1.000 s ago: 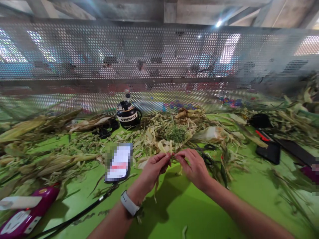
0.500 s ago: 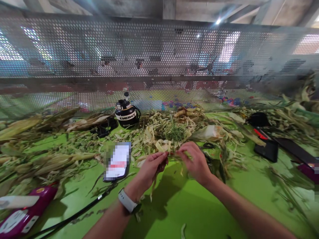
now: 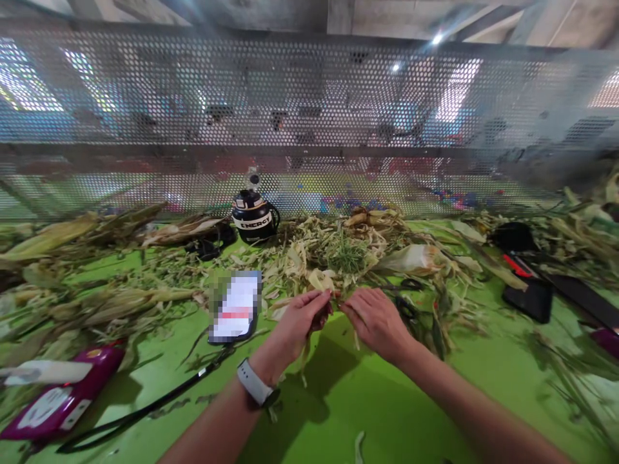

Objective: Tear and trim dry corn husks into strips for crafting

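Note:
My left hand [image 3: 302,319] and my right hand [image 3: 377,322] meet fingertip to fingertip above a bright green table [image 3: 367,412]. Both pinch thin pale strips of corn husk [image 3: 333,298] between them, and a few strands hang down below my left hand. A white watch sits on my left wrist. Just beyond my fingers lies a heap of torn husks [image 3: 338,254] with a tuft of green fibres in it. A phone [image 3: 236,308] lies flat to the left of my left hand.
A black jug marked ENERGY [image 3: 255,218] stands at the back by a perforated metal screen [image 3: 309,122]. Whole husked cobs [image 3: 111,306] lie at the left. A magenta device [image 3: 62,399] with a black cord sits front left. Dark cases [image 3: 529,298] lie right.
My hands stay pinched together on the husk strips, shifting only slightly. The view has drifted a little to the left and down.

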Demonstrator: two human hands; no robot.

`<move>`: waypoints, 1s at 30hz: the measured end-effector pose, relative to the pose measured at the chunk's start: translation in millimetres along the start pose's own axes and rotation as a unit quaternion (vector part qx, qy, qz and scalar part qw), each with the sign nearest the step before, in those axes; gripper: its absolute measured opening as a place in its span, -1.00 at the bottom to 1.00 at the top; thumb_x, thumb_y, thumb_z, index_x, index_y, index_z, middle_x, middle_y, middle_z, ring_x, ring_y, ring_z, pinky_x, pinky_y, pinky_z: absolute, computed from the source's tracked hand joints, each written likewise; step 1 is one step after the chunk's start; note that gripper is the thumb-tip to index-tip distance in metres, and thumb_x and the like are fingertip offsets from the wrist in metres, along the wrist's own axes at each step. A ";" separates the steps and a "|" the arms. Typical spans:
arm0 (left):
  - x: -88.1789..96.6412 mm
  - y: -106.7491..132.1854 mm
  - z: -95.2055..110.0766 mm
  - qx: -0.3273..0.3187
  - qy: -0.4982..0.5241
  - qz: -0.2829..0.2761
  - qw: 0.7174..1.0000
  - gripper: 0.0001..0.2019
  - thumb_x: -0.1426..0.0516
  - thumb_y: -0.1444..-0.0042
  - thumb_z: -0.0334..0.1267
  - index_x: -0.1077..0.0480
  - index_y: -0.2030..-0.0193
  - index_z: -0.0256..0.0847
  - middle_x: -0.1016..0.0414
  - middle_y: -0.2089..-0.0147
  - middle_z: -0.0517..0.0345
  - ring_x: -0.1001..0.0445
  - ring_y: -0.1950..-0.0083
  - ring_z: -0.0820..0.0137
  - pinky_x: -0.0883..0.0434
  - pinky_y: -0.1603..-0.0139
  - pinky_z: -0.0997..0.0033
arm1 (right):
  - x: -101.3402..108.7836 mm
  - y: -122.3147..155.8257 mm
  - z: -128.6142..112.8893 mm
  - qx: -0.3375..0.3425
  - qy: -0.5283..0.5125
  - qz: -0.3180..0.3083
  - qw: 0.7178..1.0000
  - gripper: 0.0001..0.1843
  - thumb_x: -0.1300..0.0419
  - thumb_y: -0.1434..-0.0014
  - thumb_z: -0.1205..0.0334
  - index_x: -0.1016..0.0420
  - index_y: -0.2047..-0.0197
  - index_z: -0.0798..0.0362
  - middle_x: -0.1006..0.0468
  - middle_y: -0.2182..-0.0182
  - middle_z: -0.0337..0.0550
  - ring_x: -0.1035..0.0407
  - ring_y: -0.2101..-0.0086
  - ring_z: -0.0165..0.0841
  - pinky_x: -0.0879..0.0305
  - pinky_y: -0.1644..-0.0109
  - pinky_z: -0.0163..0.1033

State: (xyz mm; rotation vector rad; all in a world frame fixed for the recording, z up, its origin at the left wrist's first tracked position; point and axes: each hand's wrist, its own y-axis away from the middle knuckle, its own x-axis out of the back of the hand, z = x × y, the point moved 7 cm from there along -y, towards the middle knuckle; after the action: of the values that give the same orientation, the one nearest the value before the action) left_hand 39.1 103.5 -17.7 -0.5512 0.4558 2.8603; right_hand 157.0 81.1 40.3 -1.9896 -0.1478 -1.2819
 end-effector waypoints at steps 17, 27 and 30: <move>-8.8 1.0 9.0 -0.122 -0.231 -0.039 0.965 -0.70 -0.08 -0.07 -0.04 -0.17 0.49 -0.21 -0.10 0.56 0.37 -0.02 0.54 0.57 -0.03 0.53 0.52 | -34.7 7.4 18.3 -0.229 -0.475 -0.113 0.842 -0.68 -0.02 -0.18 -0.05 -0.26 0.33 0.07 -0.20 0.59 -0.36 -0.11 0.57 -0.51 -0.07 0.53 -0.39; -0.3 2.4 28.1 -0.093 -0.183 -0.063 0.977 -0.68 -0.10 -0.05 0.00 -0.24 0.47 -0.23 -0.12 0.57 0.34 -0.04 0.55 0.57 0.00 0.54 0.52 | -14.7 2.3 27.4 -0.211 -0.396 -0.154 0.880 -0.73 -0.05 -0.16 0.04 -0.28 0.40 0.07 -0.27 0.57 -0.30 -0.17 0.56 -0.47 -0.13 0.50 -0.35; -9.4 4.6 20.9 -0.088 -0.202 -0.121 0.968 -0.70 -0.10 -0.06 -0.01 -0.32 0.42 -0.25 -0.12 0.55 0.32 -0.05 0.53 0.56 -0.01 0.52 0.51 | 15.1 -6.8 36.5 -0.158 -0.271 -0.019 0.949 -0.78 -0.10 -0.13 0.09 -0.37 0.37 0.07 -0.41 0.39 -0.14 -0.29 0.31 -0.33 -0.22 0.20 -0.21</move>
State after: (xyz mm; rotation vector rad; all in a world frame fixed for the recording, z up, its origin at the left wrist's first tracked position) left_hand 39.7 105.0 5.6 -0.0332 0.0615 2.6869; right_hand 188.1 105.0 48.5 -2.5933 -0.2565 -0.7828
